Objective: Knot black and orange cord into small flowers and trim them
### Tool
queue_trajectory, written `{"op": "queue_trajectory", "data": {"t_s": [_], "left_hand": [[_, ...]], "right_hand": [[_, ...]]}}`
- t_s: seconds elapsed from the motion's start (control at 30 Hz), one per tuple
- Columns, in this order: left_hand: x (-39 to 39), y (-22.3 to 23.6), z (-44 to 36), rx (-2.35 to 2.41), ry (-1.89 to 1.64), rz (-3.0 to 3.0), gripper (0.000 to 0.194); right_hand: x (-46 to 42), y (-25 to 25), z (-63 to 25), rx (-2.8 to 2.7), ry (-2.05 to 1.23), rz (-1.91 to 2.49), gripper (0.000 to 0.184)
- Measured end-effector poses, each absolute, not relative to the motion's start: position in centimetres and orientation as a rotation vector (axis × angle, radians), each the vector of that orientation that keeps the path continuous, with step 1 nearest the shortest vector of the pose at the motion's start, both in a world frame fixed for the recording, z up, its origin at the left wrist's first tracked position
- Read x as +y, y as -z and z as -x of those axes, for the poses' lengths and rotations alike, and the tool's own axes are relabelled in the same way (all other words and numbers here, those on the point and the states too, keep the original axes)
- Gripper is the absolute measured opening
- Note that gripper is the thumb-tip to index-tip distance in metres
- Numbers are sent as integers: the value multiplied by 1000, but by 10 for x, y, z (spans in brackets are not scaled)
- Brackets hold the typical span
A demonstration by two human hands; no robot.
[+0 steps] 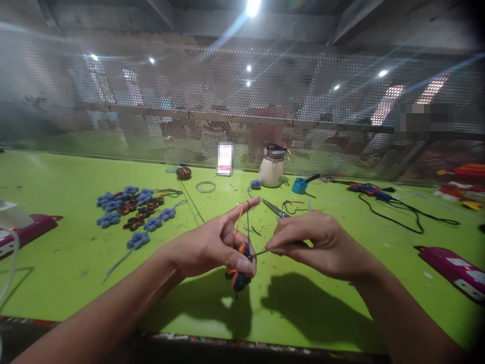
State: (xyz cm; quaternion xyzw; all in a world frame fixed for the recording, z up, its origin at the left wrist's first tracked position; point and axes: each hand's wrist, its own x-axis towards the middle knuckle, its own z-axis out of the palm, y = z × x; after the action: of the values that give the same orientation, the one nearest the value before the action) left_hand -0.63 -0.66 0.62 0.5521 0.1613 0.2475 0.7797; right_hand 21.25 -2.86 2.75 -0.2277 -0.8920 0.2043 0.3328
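Between the thumb and fingers of my left hand [215, 247] is a small multicoloured crochet flower [241, 278], in orange, red and dark blue. A strand of yarn [248, 222] runs from the piece up over my raised left index finger. My right hand [314, 242] pinches a thin metal crochet hook [260, 252], whose tip meets the edge of the flower; the handle is hidden in my fingers. Just behind my right hand lie scissors [273, 207], partly covered by it. Dark yarn also trails back to a brown yarn ball [184, 173].
Blue and dark orange crochet flowers [138, 240] lie at left. Further back are a ring [205, 187], a phone [225, 158], a pale jar [271, 167] and a blue pot [299, 185]. Dark cords [397, 202] and a purple power strip [452, 270] lie at right; another power strip [30, 233] at left.
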Motion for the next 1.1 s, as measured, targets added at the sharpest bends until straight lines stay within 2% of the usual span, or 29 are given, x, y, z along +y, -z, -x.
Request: {"op": "queue_trajectory", "data": {"t_s": [0.23, 0.57, 0.77, 0.93, 1.0, 1.1], "left_hand": [[-6, -8, 6, 345, -507, -1207, 102], [-4, -4, 7, 340, -513, -1180, 98], [0, -3, 6, 414, -618, -1218, 96], [4, 0, 3, 460, -751, -1219, 92], [6, 1, 2, 457, -785, -1197, 91], [8, 3, 2, 460, -827, -1154, 85]], "right_hand": [[-33, -32, -214, -2379, -412, 596, 12], [-33, -33, -216, -2375, -438, 652, 11], [-28, -22, -207, -2238, -659, 853, 11], [-28, -9, -191, -1971, -1028, 954, 23], [-29, -7, -186, -1928, -1032, 922, 27], [-29, -5, -181, -1829, -988, 936, 23]]}}
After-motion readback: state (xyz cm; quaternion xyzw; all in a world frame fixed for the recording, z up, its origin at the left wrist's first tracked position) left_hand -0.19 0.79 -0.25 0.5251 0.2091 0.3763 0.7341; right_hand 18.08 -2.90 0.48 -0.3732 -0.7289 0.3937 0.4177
